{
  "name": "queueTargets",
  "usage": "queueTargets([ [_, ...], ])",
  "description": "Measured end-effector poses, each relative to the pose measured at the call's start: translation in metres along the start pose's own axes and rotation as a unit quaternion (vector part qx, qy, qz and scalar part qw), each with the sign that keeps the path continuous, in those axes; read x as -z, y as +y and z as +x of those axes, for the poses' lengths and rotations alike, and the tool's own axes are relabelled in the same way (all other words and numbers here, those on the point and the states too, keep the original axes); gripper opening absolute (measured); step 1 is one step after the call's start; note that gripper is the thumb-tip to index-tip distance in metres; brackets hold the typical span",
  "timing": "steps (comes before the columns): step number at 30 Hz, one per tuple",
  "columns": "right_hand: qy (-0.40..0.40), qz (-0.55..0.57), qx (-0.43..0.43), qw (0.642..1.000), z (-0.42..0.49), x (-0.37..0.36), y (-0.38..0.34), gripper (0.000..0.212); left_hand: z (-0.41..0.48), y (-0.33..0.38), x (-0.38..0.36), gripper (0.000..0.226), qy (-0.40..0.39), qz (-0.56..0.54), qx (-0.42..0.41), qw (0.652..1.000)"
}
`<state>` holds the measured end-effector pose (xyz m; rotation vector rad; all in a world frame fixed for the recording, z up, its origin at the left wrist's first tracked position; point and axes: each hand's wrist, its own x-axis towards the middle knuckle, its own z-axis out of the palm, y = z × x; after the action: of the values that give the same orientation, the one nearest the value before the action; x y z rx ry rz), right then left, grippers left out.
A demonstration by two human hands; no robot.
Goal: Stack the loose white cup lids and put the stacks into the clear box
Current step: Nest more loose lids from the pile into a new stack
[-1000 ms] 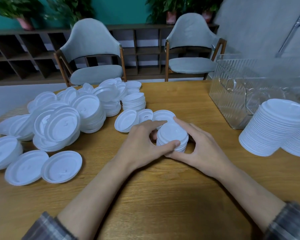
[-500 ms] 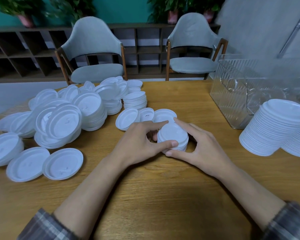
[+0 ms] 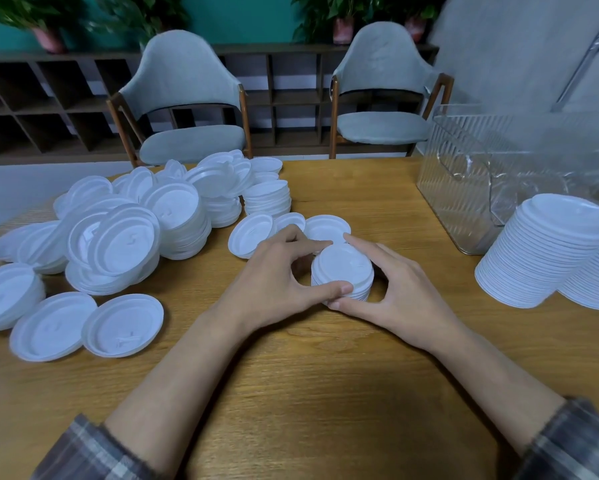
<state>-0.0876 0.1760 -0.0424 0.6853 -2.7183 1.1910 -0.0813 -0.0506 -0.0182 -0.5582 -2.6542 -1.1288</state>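
Stack [image 3: 343, 270] being squared on bench [image 3: 325, 393].
It is gripped around its rim by left hand [image 3: 273, 275] and right hand [image 3: 407, 289]; edges should be aligned before lifting.

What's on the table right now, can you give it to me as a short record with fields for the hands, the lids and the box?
left hand: thumb and fingers curled round the small stack from its left
right hand: curled round the same stack from its right
small stack: upright on the table, between both hands
loose lids: heaped at the table's left, a few lying singly
tall stacks: two, at the right, in front of the clear box
clear box: far right of the table; contents unclear
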Motion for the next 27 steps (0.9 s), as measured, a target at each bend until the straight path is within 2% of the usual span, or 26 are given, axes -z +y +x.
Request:
queueTargets([
  [5,0.001,-0.005,0.000,1.000,-0.0005,-0.0002,-0.0003,0.096,0.0001,0.0030,-0.0037,0.065,0.006,-0.016,0.003,1.000],
  [12,0.001,0.003,0.005,1.000,-0.0002,0.0000,-0.0006,0.097,-0.0012,0.0070,-0.0083,0.055,0.051,-0.034,0.014,0.998],
  [19,-0.001,0.004,-0.001,1.000,-0.0003,0.0011,-0.0022,0.104,0.0009,0.0056,-0.0038,0.051,0.019,-0.054,0.025,0.998],
  [27,-0.009,0.010,-0.004,1.000,-0.0001,0.0018,-0.0033,0.113,0.0007,0.0045,-0.0049,0.062,0.018,-0.048,0.023,0.998],
])
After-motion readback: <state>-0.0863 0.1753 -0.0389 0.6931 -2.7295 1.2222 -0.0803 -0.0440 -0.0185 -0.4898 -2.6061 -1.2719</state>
